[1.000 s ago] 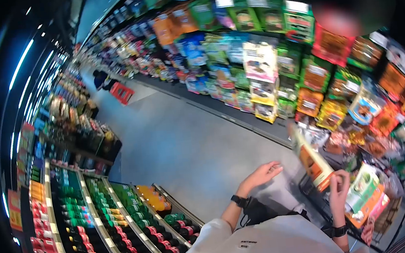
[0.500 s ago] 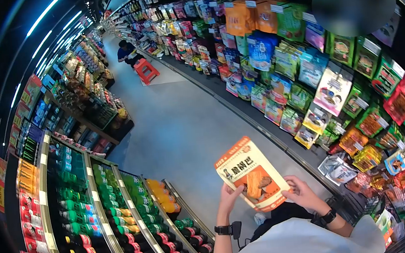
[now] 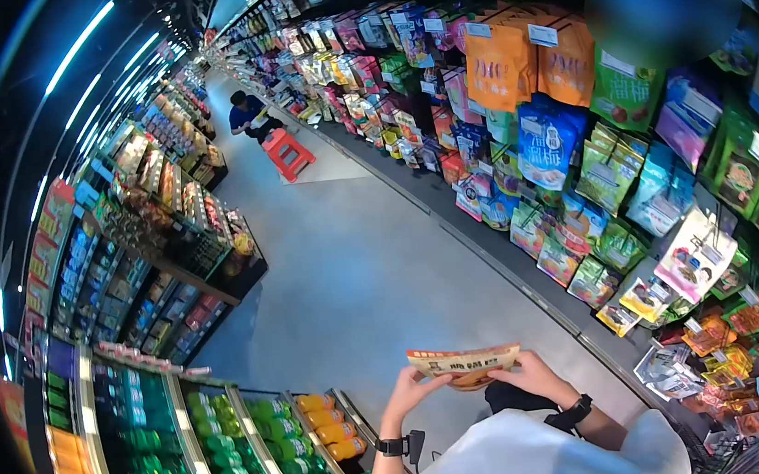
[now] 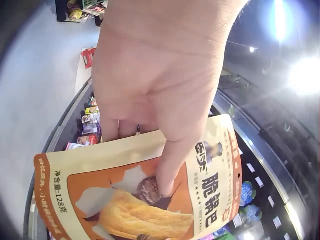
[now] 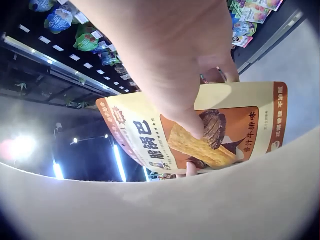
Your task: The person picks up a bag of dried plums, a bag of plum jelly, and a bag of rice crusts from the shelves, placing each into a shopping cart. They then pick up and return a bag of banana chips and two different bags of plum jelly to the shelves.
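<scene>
A cream and orange snack bag is held in front of the body, tilted so its front is foreshortened in the head view. The left hand grips one side edge, and the right hand grips the other. In the left wrist view the left hand's thumb lies on the printed front of the bag, its other fingers behind. The right wrist view shows the right hand with its thumb on the front of the bag, near the food picture.
Hanging snack bags fill the shelves on the right. Racks of bottles stand at the lower left, a display shelf beyond them. Up the aisle floor, a crouching person is beside a red stool.
Both hands now hold the bag, which one second ago only the right hand held over at the right beside a cart. Since half a second ago the bag has tipped flatter.
</scene>
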Available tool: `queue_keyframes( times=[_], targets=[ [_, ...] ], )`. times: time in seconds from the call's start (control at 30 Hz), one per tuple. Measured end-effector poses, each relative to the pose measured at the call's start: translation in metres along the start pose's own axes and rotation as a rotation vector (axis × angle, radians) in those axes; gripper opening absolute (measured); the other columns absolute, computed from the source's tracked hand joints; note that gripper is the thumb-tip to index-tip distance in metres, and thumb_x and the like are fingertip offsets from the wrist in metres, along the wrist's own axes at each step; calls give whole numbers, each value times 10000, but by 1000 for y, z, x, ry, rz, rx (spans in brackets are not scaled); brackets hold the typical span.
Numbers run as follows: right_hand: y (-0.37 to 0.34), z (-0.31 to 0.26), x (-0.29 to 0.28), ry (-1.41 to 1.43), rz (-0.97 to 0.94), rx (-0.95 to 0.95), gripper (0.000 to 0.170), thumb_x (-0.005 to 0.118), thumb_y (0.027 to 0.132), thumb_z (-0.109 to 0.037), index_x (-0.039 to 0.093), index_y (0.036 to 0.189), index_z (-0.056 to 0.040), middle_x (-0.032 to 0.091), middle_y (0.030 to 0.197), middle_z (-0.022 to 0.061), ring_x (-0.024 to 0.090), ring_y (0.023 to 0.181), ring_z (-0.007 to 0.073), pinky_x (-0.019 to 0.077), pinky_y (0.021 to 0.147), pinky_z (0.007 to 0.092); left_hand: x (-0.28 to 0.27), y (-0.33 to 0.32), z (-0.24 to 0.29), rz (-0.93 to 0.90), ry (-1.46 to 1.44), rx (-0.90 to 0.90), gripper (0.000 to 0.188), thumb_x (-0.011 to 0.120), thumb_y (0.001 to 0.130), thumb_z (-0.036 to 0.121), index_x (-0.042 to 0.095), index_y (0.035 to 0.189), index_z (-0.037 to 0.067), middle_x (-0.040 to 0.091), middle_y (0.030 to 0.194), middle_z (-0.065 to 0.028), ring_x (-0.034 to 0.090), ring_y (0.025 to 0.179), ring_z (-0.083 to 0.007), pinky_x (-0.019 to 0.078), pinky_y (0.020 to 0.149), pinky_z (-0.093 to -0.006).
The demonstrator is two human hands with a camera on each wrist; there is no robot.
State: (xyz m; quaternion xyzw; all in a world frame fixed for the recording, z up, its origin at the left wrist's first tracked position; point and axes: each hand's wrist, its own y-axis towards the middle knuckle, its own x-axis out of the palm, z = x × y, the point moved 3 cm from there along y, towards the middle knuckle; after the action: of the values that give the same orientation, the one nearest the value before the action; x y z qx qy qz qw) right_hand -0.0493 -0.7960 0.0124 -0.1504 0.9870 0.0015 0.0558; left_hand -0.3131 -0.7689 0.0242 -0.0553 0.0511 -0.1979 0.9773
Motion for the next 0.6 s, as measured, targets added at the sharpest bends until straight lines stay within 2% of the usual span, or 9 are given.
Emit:
queue_keyframes(
  times=[0.17, 0.23, 0.33, 0.47, 0.5, 0.6],
  targets=[
    [126, -21, -26, -175, 21, 26, 307, 760, 896, -194, 711, 1113, 18, 758, 1034, 151, 735, 948, 211, 558, 844, 351, -63, 97, 32, 81, -37, -70, 293, 736, 932, 167, 684, 1156, -14, 727, 1119, -66, 654, 1019, -128, 521, 931, -319],
    [169, -37, -32, -218, -65, 85, 333, 769, 891, -197, 702, 1123, 32, 758, 1041, 152, 735, 951, 203, 565, 847, 352, -87, 128, 30, 141, -63, -73, 277, 710, 959, 191, 687, 1138, -18, 724, 1083, -48, 644, 984, -103, 525, 879, -297],
    [232, -40, -23, -59, -63, 66, 397, 761, 905, -225, 664, 1182, 42, 749, 1067, 166, 723, 971, 197, 553, 856, 332, -136, 175, 24, 204, -95, -99, 274, 710, 962, 205, 694, 1118, -20, 727, 1050, -28, 639, 953, -83, 524, 837, -273],
    [318, -29, -1, 95, -129, 98, 557, 727, 941, -216, 479, 1390, 2, 649, 1299, 142, 626, 1184, 189, 496, 1006, 351, -206, 238, 15, 276, -112, -90, 273, 707, 968, 216, 718, 1095, -26, 738, 991, -21, 628, 863, -62, 520, 766, -251],
    [344, -25, 5, 37, -162, 123, 650, 720, 948, -227, 375, 1457, -14, 580, 1382, 144, 575, 1253, 193, 459, 1064, 365, -226, 257, 15, 282, -130, -74, 275, 707, 968, 218, 726, 1094, -26, 740, 985, -25, 630, 840, -60, 521, 743, -244],
    [415, -31, 27, 206, -178, 209, 695, 728, 943, -244, 340, 1472, -15, 563, 1397, 150, 566, 1269, 209, 445, 1082, 373, -289, 310, 19, 290, -133, -16, 272, 706, 969, 219, 728, 1086, -26, 740, 991, -26, 634, 854, -58, 524, 741, -244]
  ],
)
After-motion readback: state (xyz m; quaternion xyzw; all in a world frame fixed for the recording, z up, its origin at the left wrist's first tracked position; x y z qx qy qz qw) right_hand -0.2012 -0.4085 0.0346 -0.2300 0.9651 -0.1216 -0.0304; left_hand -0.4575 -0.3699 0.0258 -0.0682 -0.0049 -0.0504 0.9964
